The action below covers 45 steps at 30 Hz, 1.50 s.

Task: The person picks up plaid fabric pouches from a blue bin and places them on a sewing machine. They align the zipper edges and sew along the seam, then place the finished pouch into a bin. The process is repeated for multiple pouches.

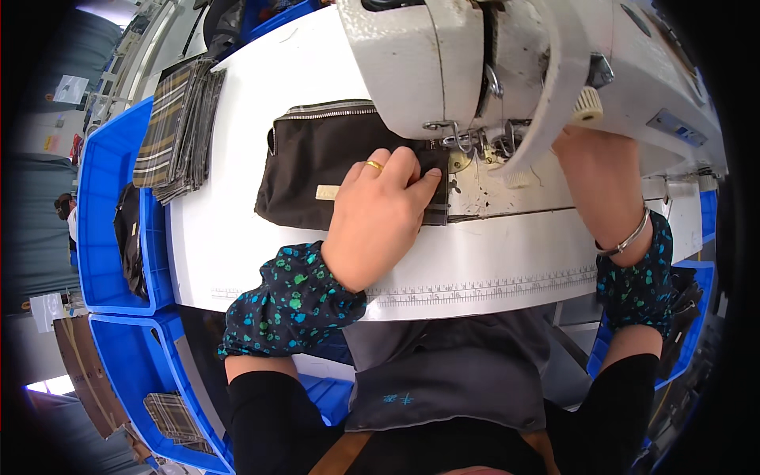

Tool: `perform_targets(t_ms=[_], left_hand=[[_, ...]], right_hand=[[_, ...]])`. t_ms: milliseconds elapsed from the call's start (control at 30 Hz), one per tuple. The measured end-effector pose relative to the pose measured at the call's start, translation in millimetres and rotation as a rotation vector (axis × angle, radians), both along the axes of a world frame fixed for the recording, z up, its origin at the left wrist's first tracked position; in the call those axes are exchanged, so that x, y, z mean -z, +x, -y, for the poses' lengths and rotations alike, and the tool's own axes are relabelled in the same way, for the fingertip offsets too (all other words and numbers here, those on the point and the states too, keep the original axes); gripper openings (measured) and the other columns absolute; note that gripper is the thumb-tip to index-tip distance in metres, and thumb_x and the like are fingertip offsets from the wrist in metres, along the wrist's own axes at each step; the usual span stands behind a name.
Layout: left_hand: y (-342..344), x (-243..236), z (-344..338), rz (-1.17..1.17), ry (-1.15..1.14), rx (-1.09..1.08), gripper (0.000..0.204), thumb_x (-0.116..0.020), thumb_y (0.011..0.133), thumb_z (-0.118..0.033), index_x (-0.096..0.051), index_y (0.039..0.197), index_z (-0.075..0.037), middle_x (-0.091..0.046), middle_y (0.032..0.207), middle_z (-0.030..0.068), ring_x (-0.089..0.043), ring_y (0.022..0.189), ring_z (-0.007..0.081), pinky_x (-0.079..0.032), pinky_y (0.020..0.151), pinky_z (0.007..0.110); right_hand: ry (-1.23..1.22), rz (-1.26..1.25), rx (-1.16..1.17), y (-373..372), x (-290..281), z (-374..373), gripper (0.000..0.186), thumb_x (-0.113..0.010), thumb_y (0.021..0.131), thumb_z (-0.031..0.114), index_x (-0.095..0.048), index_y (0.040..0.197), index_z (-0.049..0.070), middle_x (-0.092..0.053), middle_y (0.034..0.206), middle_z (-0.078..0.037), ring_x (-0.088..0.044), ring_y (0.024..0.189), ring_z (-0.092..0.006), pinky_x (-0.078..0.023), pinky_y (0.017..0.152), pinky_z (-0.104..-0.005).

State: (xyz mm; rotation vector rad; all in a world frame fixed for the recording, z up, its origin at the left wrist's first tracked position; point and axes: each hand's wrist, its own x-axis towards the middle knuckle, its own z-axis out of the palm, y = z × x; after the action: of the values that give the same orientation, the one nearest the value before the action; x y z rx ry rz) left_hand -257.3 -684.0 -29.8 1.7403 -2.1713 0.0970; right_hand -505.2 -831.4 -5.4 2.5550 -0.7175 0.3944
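A dark brown zippered pouch (305, 170) lies on the white sewing table, its right edge at the needle area of a white sewing machine (412, 71). Along its top runs a metal zipper (324, 112), and a small pale label (326, 192) sits on its front. My left hand (380, 210) bears a gold ring and grips the pouch near its right side, fingers bent and pressed on the fabric. Behind the machine's white curved guard is my right hand (594, 162), close to the presser foot (475, 142); its fingers are hidden.
Stacked plaid fabric pieces (178, 127) lie at the table's left. Blue bins (87, 198) stand beyond that edge, with dark pouches and plaid pieces inside. Another blue bin (697, 317) stands at the right. A printed ruler (475, 293) runs along the front edge.
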Motion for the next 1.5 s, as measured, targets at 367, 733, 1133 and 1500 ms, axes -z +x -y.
perform_targets(t_ms=[367, 733, 1133, 1500], left_hand=[[-4.0, -1.8, 0.8, 0.248, -0.087, 0.035, 0.026, -0.065, 0.088, -0.016, -0.075, 0.110, -0.006, -0.056, 0.094, 0.0006, -0.056, 0.102, 0.0208, -0.035, 0.117, 0.058], [-10.8, 4.9, -1.9, 0.260, -0.104, 0.024, 0.022, -0.065, 0.088, -0.016, -0.074, 0.105, -0.004, -0.054, 0.093, 0.0015, -0.056, 0.101, 0.0211, -0.031, 0.120, 0.065], [-15.6, 12.5, 4.6, 0.210, -0.095, 0.004, 0.023, -0.063, 0.087, -0.014, -0.072, 0.106, -0.004, -0.057, 0.099, 0.0031, -0.056, 0.103, 0.0231, -0.034, 0.119, 0.061], [-11.9, -2.4, -8.4, 0.181, -0.237, -0.081, 0.026, -0.069, 0.079, -0.014, -0.074, 0.105, -0.009, -0.067, 0.090, -0.0035, -0.063, 0.096, 0.0170, -0.035, 0.118, 0.059]], right_hand=[[0.074, 0.195, -0.552, 60.7, 61.3, -68.3, 0.013, -0.068, 0.079, 0.016, -0.070, 0.079, 0.003, -0.074, 0.093, -0.020, -0.062, 0.057, -0.0146, -0.046, 0.051, -0.0300], [0.073, 0.160, -0.588, 58.2, 61.8, -67.6, 0.018, -0.069, 0.084, 0.015, -0.070, 0.075, 0.000, -0.075, 0.090, -0.029, -0.064, 0.053, -0.0170, -0.048, 0.048, -0.0286], [0.089, 0.095, -0.517, 53.9, 62.3, -65.0, 0.020, -0.068, 0.074, 0.013, -0.075, 0.088, -0.001, -0.077, 0.101, -0.023, -0.061, 0.058, -0.0151, -0.045, 0.052, -0.0286], [0.096, 0.136, -0.547, 48.3, 62.9, -70.2, 0.027, -0.068, 0.076, 0.013, -0.074, 0.091, -0.009, -0.074, 0.097, -0.035, -0.064, 0.052, -0.0173, -0.049, 0.047, -0.0290]])
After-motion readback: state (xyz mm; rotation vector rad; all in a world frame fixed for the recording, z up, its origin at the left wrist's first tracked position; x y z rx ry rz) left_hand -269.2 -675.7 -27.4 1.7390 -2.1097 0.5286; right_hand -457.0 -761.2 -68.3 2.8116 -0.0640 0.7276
